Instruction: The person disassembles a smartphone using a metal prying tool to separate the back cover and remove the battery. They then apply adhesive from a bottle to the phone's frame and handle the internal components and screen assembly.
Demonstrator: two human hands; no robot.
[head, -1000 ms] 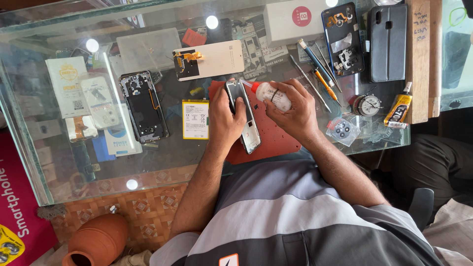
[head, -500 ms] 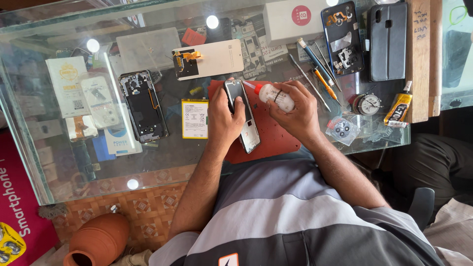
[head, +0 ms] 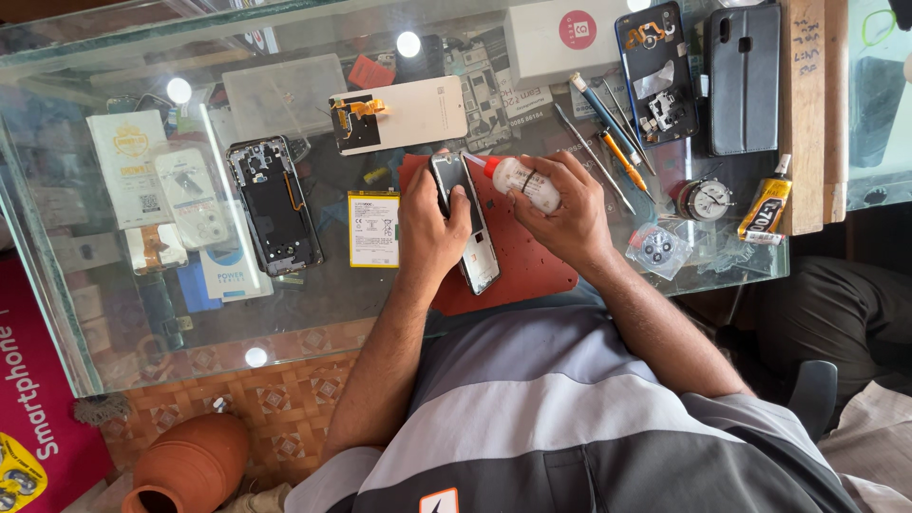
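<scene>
The left hand (head: pixel 432 223) presses down on a phone frame (head: pixel 467 228) that lies on a red mat (head: pixel 527 256) on the glass worktop (head: pixel 95 313), fingers closed along its near edge and thumb over its upper part. The right hand (head: pixel 560 204) is wrapped around a small white squeeze bottle (head: pixel 521 178), whose red nozzle points at the frame's top corner. The frame looks thin, light and easily bent, with fragile edges, so it is best steadied flat by its long sides, as it is now; the bottle seems soft-walled and light, and a grip round its middle gives the best control of the nozzle. Compared with a second ago, the bottle has tipped lower and its tip has come closer to the frame, while the left hand has barely shifted. A yellow battery (head: pixel 372 229) lies just left of the mat, and a dismantled black phone (head: pixel 276 204) lies further left.
</scene>
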